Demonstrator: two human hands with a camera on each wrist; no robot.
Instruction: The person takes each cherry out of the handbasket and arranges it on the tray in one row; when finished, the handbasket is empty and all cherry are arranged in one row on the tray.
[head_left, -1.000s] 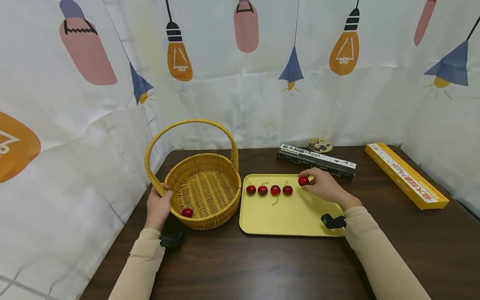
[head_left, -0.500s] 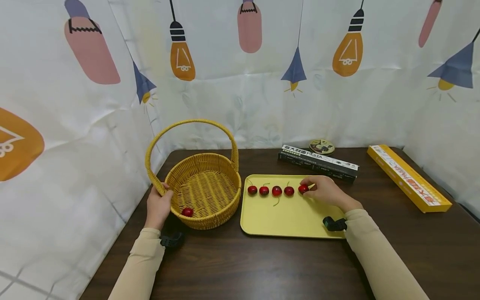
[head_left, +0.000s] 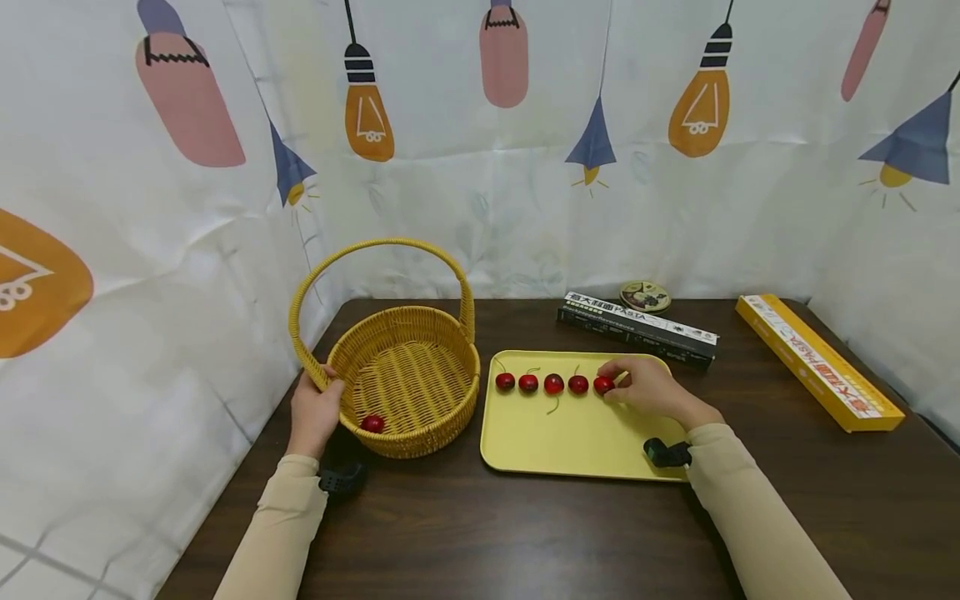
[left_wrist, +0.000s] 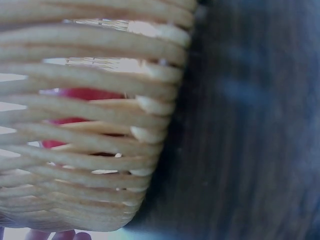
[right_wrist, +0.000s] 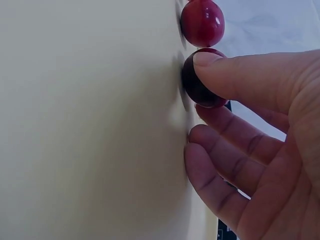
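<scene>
On the yellow tray [head_left: 555, 442], several red cherries lie in a row along the far part, among them a cherry [head_left: 553, 384] with its stem toward me. My right hand [head_left: 652, 387] pinches the cherry [head_left: 603, 385] at the row's right end, between thumb and fingers. In the right wrist view this held cherry [right_wrist: 202, 82] sits low at the tray surface, close beside its neighbour. My left hand [head_left: 315, 412] grips the wicker basket [head_left: 427, 440] at its left side, by the foot of the handle. One cherry [head_left: 372, 424] lies inside the basket.
A black pasta box [head_left: 637, 327] lies behind the tray, with a round patterned item [head_left: 645, 297] behind it. Farther right lies a yellow pasta box [head_left: 821, 367]. A printed white cloth [head_left: 480, 200] hangs behind the dark table [head_left: 450, 533].
My right hand has lowered the cherry onto the tray and shifted it slightly left, nearer the row. My left hand has stayed on the basket.
</scene>
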